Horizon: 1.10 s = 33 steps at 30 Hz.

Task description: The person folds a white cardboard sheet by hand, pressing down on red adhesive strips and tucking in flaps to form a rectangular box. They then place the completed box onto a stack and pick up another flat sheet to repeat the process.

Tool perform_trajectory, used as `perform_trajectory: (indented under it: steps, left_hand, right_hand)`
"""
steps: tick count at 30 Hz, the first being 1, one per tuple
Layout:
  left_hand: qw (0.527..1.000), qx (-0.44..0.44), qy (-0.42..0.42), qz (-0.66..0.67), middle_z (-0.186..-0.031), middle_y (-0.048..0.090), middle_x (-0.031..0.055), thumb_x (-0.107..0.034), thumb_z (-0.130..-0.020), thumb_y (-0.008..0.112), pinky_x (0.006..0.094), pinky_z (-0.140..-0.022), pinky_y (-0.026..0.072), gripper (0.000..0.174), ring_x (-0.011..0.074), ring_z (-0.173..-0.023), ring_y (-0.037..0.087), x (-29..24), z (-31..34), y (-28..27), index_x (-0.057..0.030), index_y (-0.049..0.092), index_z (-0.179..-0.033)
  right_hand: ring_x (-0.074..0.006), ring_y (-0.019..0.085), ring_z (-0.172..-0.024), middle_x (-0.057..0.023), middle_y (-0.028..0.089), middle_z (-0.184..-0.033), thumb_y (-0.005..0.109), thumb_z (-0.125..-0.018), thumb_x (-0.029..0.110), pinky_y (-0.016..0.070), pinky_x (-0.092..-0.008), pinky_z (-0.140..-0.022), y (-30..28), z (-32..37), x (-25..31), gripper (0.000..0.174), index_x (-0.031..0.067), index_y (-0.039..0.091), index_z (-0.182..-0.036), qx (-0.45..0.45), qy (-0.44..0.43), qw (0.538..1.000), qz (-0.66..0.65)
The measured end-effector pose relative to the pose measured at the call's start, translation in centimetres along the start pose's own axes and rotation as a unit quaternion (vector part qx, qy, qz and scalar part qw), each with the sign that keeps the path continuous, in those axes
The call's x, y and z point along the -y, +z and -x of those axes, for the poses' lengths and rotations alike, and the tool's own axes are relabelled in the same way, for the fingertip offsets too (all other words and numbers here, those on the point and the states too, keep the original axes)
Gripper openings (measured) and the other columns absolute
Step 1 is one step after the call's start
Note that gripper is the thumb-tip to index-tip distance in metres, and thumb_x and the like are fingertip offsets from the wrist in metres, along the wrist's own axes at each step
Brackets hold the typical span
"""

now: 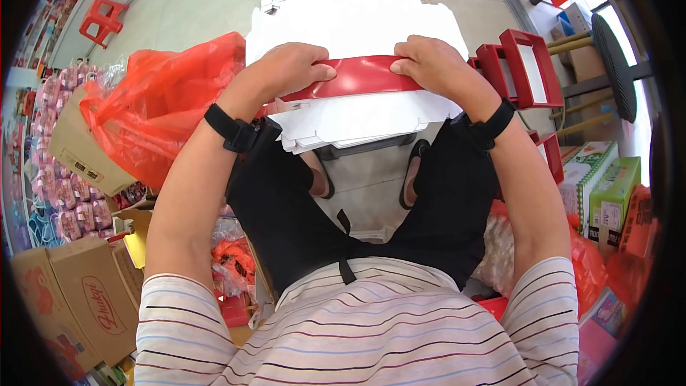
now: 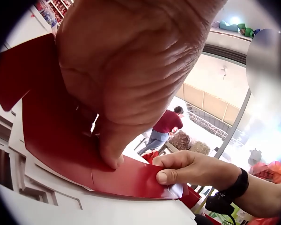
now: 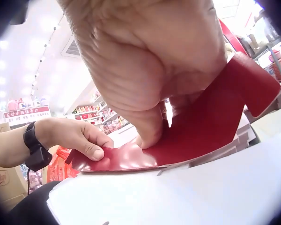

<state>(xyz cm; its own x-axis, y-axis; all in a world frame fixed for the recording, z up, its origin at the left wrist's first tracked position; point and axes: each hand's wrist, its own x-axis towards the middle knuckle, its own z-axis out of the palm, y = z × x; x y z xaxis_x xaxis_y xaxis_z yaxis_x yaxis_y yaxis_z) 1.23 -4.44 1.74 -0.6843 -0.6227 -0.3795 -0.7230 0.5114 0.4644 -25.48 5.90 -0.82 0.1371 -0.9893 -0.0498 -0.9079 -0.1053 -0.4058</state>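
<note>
A glossy red cardboard flap (image 1: pixel 364 77) rises along the near side of a stack of flat white die-cut cardboard sheets (image 1: pixel 357 14). My left hand (image 1: pixel 289 70) grips its left part, thumb on the near face and fingers behind the upper edge. Toward the other end my right hand (image 1: pixel 436 64) pinches the same flap the same way. The left wrist view shows the red flap (image 2: pixel 70 136) bent along a crease, with a tab at its far end. Seen from the right wrist, the red flap (image 3: pixel 192 126) curves between both thumbs, and the right fingertips are hidden behind it.
Folded red box frames (image 1: pixel 529 68) stand just right of the stack. On the left are a red plastic bag (image 1: pixel 171 100) over a carton and brown cardboard boxes (image 1: pixel 86 300). Green and white boxes (image 1: pixel 614 193) sit at the right. A red stool (image 1: pixel 103 21) stands farther off.
</note>
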Motion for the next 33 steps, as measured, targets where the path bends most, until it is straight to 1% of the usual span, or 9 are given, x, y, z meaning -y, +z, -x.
perform_trajectory:
  steps: [4,10,13,16,19,23,28,31,33]
  left_hand:
    - [0.999,-0.019,0.028,-0.017,-0.085,0.069,0.0159,-0.034,-0.102,0.066,0.0401,-0.075,0.0515,0.032,0.0275,-0.079,0.066,0.6,-0.5,0.5,-0.0025,0.072,-0.106]
    - [0.998,-0.045,0.036,-0.007,-0.087,0.07,0.0162,-0.032,-0.103,0.065,0.0395,-0.077,0.0512,0.031,0.0281,-0.082,0.066,0.7,-0.5,0.8,-0.0016,0.072,-0.105]
    - [0.999,-0.043,0.026,-0.02,-0.089,0.071,0.0176,-0.032,-0.103,0.064,0.041,-0.079,0.0516,0.032,0.031,-0.084,0.066,0.3,-0.5,0.7,-0.001,0.072,-0.106]
    - [0.996,-0.063,0.044,-0.042,-0.093,0.072,0.0195,-0.032,-0.103,0.064,0.0432,-0.082,0.0519,0.033,0.0343,-0.088,0.068,0.5,-0.6,1.1,-0.0006,0.072,-0.106]
    - [0.996,-0.055,0.037,-0.056,-0.096,0.073,0.0204,-0.033,-0.102,0.063,0.0449,-0.084,0.0522,0.034,0.0365,-0.091,0.069,0.4,-0.7,1.0,-0.0001,0.072,-0.107]
    - [0.996,-0.059,0.029,-0.064,-0.095,0.073,0.0216,-0.033,-0.102,0.064,0.0454,-0.084,0.0526,0.035,0.0369,-0.091,0.069,0.4,-0.8,1.2,0.0007,0.072,-0.107]
    - [0.994,-0.064,0.017,-0.087,-0.094,0.073,0.0225,-0.033,-0.102,0.067,0.0461,-0.083,0.0528,0.035,0.0375,-0.09,0.07,0.0,-0.9,1.4,0.0016,0.072,-0.101]
    - [0.99,-0.056,0.006,-0.131,-0.094,0.073,0.0224,-0.034,-0.1,0.069,0.0461,-0.082,0.0533,0.034,0.0382,-0.089,0.071,-0.4,-0.9,1.5,0.0008,0.069,-0.103]
    - [0.986,-0.087,0.002,-0.141,-0.098,0.073,0.023,-0.03,-0.099,0.071,0.0482,-0.086,0.0548,0.034,0.0384,-0.095,0.072,-1.0,-0.4,1.7,0.0018,0.068,-0.109]
  right_hand:
    - [-0.035,0.069,-0.097,-0.0157,0.071,-0.098,0.067,-0.101,0.029,0.0518,-0.0446,-0.087,-0.1,-0.2,-0.1,0.025,0.0055,0.073,-0.107,0.005,0.0,1.0,-0.001]
    - [-0.035,0.069,-0.096,-0.015,0.071,-0.096,0.067,-0.101,0.028,0.0519,-0.0449,-0.086,-0.3,-0.4,0.2,0.023,0.0057,0.073,-0.105,0.012,0.008,1.0,-0.001]
    - [-0.0354,0.069,-0.096,-0.0155,0.071,-0.097,0.066,-0.101,0.028,0.0519,-0.0453,-0.086,-0.2,-0.5,0.2,0.023,0.0055,0.073,-0.104,0.013,0.015,1.0,0.005]
    - [-0.0357,0.069,-0.096,-0.0159,0.071,-0.097,0.066,-0.1,0.027,0.0519,-0.0459,-0.086,0.0,-0.5,0.0,0.023,0.0052,0.073,-0.104,0.004,0.006,1.0,0.015]
    - [-0.0347,0.071,-0.098,-0.0166,0.073,-0.098,0.067,-0.1,0.027,0.0535,-0.0458,-0.086,-0.1,-0.4,0.5,0.024,0.0039,0.073,-0.105,-0.002,0.008,1.0,0.023]
    - [-0.0344,0.071,-0.099,-0.0171,0.074,-0.099,0.068,-0.1,0.026,0.0541,-0.0457,-0.086,-0.1,-0.4,0.6,0.024,0.0029,0.073,-0.104,0.004,0.017,1.0,0.024]
    - [-0.0364,0.069,-0.096,-0.0168,0.071,-0.097,0.068,-0.098,0.026,0.0525,-0.0465,-0.086,0.4,-0.7,0.2,0.023,0.0035,0.069,-0.102,0.001,0.011,1.0,0.014]
    - [-0.0365,0.069,-0.095,-0.0166,0.071,-0.095,0.07,-0.097,0.025,0.0525,-0.0463,-0.084,0.5,-0.9,-0.1,0.022,0.0035,0.069,-0.101,0.001,0.01,1.0,0.002]
    - [-0.0365,0.069,-0.094,-0.0164,0.071,-0.093,0.07,-0.096,0.025,0.0525,-0.0464,-0.083,0.4,-0.9,0.0,0.022,0.0036,0.068,-0.1,0.008,0.014,1.0,-0.002]
